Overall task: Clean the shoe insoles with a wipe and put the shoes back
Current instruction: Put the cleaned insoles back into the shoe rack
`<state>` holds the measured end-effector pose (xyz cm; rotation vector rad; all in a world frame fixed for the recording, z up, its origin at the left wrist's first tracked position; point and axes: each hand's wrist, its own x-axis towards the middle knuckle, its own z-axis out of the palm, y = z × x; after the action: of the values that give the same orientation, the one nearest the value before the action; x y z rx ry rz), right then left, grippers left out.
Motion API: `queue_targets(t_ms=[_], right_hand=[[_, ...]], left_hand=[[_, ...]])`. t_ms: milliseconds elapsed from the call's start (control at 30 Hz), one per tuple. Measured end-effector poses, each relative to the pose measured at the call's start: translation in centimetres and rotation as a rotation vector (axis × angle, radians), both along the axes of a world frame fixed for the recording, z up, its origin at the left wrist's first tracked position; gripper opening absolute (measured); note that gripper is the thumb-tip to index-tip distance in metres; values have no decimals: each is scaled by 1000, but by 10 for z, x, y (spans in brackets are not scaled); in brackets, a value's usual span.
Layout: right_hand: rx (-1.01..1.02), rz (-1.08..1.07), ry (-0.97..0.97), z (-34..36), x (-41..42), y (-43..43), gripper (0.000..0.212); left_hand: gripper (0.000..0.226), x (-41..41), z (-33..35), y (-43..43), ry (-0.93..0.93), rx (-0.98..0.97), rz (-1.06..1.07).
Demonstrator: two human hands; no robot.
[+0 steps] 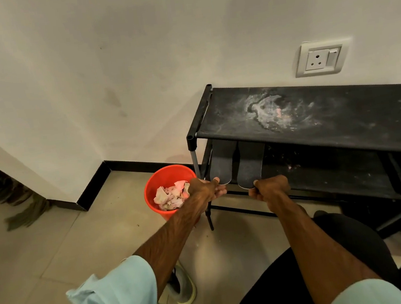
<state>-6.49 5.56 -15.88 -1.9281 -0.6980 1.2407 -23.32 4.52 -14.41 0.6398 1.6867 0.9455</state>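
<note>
We see two flat, dark insoles lying side by side on the lower shelf [323,174] of a black shoe rack [329,120]. Each is long with a rounded near end, and their far ends run under the top shelf. The left insole [221,164] is pinched at its near tip by the left hand [205,189], thumb on top. The right insole [250,164] is grasped at its near tip by the right hand [271,188], thumb pressed on it and fingers curled below.

The rack has thin tube posts and two matte fabric shelves. The top one carries a whitish, powdery smear near its middle.

Just left of the rack stands one round orange plastic bucket [159,182] holding crumpled pale wipes [172,197]; we cannot count them. Near the left forearm one grey shoe [185,286] with a yellow-green sole sits on the smooth beige floor tiles [54,245], and a second sole edge of that colour shows nearer still. One white square wall socket [320,57] sits above the rack, and a glossy black skirting [97,182] lines the pale wall.
</note>
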Motion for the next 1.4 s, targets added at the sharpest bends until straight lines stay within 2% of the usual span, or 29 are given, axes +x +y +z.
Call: queue_targets(t_ms=[133,333,667,900,1200,1400], right_hand=[[-6,-32,30,-5,1,-2,18],[-27,7,-46,-7,7,-6,32],[-40,-14,40,-1,3,-10,28],[-46,-113,242,6,3,-12,32],[-23,-123,265,3,-1,-14,29],[-37,-110,264,1,-1,-13,27]], left_hand=[[32,0,0,-4,-50,7,15],[43,10,0,-9,-118,-34,-52],[34,16,10,-12,-146,-51,-49],[28,16,9,-12,-143,-82,-58],[28,15,11,-14,-122,-76,-61],[38,17,12,-17,-107,-72,-86]])
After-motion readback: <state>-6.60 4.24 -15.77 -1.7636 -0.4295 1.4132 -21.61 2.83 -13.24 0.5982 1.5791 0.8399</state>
